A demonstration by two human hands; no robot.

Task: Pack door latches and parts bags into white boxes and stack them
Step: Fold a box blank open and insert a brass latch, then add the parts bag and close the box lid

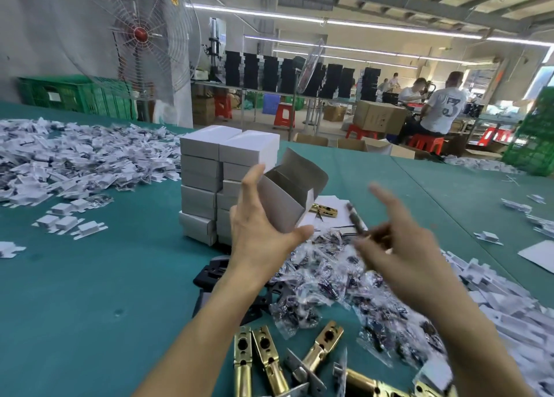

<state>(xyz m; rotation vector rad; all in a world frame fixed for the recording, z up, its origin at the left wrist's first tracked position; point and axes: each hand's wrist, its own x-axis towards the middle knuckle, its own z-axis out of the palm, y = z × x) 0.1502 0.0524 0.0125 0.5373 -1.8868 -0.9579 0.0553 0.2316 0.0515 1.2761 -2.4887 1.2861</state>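
My left hand (254, 234) grips an open white box (287, 192) above the green table, its flaps up and the opening turned to the right. Just right of the box, my right hand (401, 252) is blurred; it pinches a dark latch (354, 218) with the index finger stretched out. A stack of closed white boxes (209, 168) stands behind my left hand. Clear parts bags (329, 276) lie heaped under my hands. Several brass latches (269, 357) lie at the near edge. Another brass latch (323, 210) rests on white card behind the box.
Piles of flat white box blanks cover the table's left (75, 156) and right (494, 306). Black latch parts (212, 270) lie under my left wrist. Beyond the table stand a big fan (141, 37) and green crates (75, 97); people (443, 108) sit there.
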